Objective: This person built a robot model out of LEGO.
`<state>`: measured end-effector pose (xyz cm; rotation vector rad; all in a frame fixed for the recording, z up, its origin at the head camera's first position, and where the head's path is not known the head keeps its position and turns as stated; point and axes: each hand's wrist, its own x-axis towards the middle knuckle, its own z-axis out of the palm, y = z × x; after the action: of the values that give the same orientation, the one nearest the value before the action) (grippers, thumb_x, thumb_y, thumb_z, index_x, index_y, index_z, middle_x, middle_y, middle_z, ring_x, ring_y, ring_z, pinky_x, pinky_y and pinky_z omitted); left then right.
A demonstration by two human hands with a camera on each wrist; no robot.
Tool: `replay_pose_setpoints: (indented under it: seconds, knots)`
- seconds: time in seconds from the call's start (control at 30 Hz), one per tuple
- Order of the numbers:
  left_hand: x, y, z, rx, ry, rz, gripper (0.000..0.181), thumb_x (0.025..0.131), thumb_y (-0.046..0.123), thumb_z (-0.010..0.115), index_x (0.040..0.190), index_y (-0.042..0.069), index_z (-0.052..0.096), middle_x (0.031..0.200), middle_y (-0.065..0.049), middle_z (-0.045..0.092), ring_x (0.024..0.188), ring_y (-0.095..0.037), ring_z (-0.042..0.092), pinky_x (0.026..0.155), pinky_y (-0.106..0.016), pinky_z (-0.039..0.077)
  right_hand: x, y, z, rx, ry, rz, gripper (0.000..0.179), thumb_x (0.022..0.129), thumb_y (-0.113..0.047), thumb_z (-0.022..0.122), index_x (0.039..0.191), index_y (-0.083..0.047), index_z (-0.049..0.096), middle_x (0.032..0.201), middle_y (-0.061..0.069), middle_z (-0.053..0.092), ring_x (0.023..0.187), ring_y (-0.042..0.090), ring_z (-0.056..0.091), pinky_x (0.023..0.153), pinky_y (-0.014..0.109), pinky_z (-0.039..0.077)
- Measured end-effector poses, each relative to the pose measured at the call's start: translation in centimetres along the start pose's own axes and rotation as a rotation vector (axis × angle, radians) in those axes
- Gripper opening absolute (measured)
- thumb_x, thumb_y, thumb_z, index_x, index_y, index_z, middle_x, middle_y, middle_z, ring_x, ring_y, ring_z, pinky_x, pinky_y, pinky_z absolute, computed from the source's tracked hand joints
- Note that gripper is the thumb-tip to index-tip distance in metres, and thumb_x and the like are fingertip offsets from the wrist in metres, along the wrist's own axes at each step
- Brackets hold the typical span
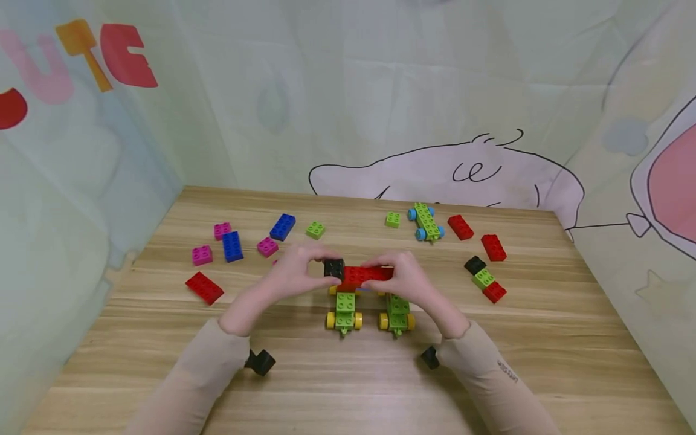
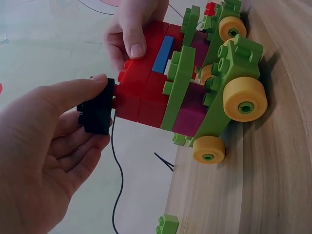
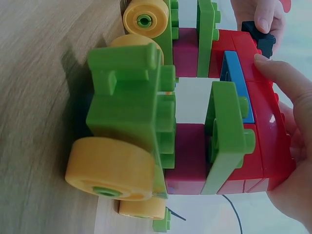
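Two green wheeled bases, the left one (image 1: pixel 345 304) and the right one (image 1: pixel 399 307), stand on yellow wheels (image 2: pixel 245 99). Purple bricks (image 2: pixel 190 109) and green bricks (image 3: pixel 225 139) rise from them to red bricks (image 1: pixel 356 277) bridging the top, with a blue brick (image 2: pixel 163 54) between. My left hand (image 1: pixel 296 270) pinches a black brick (image 2: pixel 97 108) at the studs of the left end; whether it is fully seated I cannot tell. My right hand (image 1: pixel 405 277) grips the red bricks at the right end, thumb on the near side.
Blue (image 1: pixel 232 246), pink (image 1: pixel 202 255) and red (image 1: pixel 204 287) bricks lie on the left. On the right are a green car base with blue wheels (image 1: pixel 426 222), red bricks (image 1: pixel 493 248) and a black-green-red row (image 1: pixel 484 278). Black pieces (image 1: pixel 263 362) lie beside both forearms.
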<state>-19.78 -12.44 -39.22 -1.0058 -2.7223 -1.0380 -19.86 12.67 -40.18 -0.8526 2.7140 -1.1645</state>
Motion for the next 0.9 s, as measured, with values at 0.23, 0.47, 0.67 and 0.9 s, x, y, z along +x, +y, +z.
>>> replay_pose_setpoints:
  seconds: [0.23,0.47,0.67,0.9]
  knots:
    - [0.03,0.17,0.13,-0.013,-0.002,-0.004,0.042,0.082,0.027,0.08,0.117,0.006,0.071,0.113,-0.008,0.073,0.103,-0.024,0.067,0.091,-0.043,0.054,0.01,0.03,0.0,-0.006,0.005,-0.019,0.031,0.083,-0.022,0.079,0.109,-0.005,0.074,0.106,0.01,0.074,0.088,0.017,0.065,0.073,0.025,0.055]
    - [0.13,0.17,0.22,-0.015,-0.019,-0.032,0.042,0.083,0.027,0.079,0.118,0.005,0.07,0.113,-0.008,0.073,0.103,-0.024,0.066,0.092,-0.045,0.054,0.03,0.1,0.13,-0.003,0.005,-0.01,0.031,0.083,-0.021,0.079,0.109,-0.005,0.074,0.106,0.01,0.074,0.089,0.017,0.066,0.075,0.027,0.056]
    - [0.31,0.48,0.07,-0.03,-0.038,-0.073,0.043,0.082,0.024,0.08,0.118,0.005,0.07,0.114,-0.01,0.072,0.105,-0.026,0.066,0.093,-0.047,0.053,-0.01,0.01,0.1,-0.005,0.003,-0.018,0.031,0.083,-0.022,0.079,0.109,-0.004,0.074,0.105,0.011,0.074,0.087,0.016,0.065,0.073,0.026,0.055]
    - [0.64,0.59,-0.04,-0.041,-0.076,-0.107,0.041,0.083,0.024,0.079,0.119,0.005,0.07,0.115,-0.01,0.071,0.106,-0.026,0.065,0.094,-0.049,0.052,0.03,0.06,0.11,-0.008,0.011,-0.021,0.031,0.082,-0.021,0.079,0.108,-0.004,0.074,0.105,0.011,0.074,0.087,0.016,0.065,0.072,0.025,0.055]
